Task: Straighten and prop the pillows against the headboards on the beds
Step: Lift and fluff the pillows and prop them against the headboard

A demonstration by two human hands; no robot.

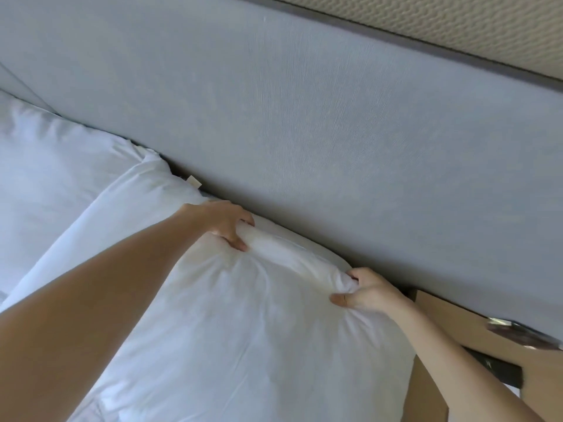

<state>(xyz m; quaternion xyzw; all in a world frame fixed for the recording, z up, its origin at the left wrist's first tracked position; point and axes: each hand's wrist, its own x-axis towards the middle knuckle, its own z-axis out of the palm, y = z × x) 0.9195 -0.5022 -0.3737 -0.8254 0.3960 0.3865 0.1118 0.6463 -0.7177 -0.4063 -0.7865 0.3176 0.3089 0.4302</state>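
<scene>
- Both hands grip one white pillow [249, 330] along its far edge; two bare forearms reach in from the bottom of the view, the left from the lower left corner, the right from the lower right.
- Right hand [368, 292] is clenched on the pillow's far right corner, thumb pressing the top face and fingers curled round bunched fabric.
- Left hand [227, 225] is closed on the pillow's far edge nearer the middle, thumb on the near side, fingers wrapped over the rolled rim.
- Between the two hands the pillow's edge is squeezed into a thick roll, and creases fan out from each grip across the cover.
- That pillow lies nearly flat on the bed, its far edge just beside the foot of the headboard [304, 123], not propped up against it.
- A second white pillow [51, 166] lies to the left, partly under the first one's left side; its far corner is near the headboard too. Two pillows can be counted.
- One small pale tag [194, 181] sticks out at the seam where the two pillows meet the headboard.
- To the right, a brown wooden tabletop [451, 312] sits beside the bed, carrying one dark, blurred object [524, 335] that cannot be identified.
- One grey-blue fabric headboard spans the view, with a textured beige wall [457, 19] above its dark top trim.
</scene>
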